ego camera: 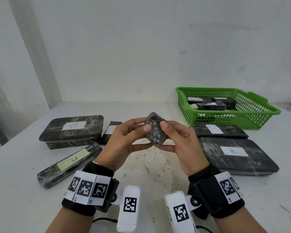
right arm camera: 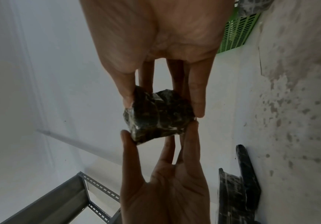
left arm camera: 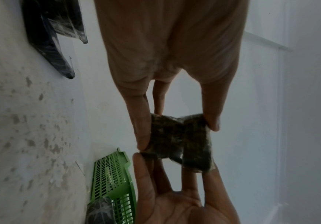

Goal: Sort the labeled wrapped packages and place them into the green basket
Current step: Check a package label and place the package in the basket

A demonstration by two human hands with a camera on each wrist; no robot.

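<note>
Several wrapped packages point(ego camera: 210, 103) are lodged in the green basket point(ego camera: 259, 113) at the desk's far right corner, five remain outside, and one small package point(ego camera: 155, 130) is pinched between the fingers of both hands above mid-desk.

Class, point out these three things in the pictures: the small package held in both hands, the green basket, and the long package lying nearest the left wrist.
small package point(ego camera: 155, 132), head view, its dark wrapped front.
green basket point(ego camera: 252, 115), head view, its right mesh wall.
long package point(ego camera: 69, 165), head view, its middle.
</note>
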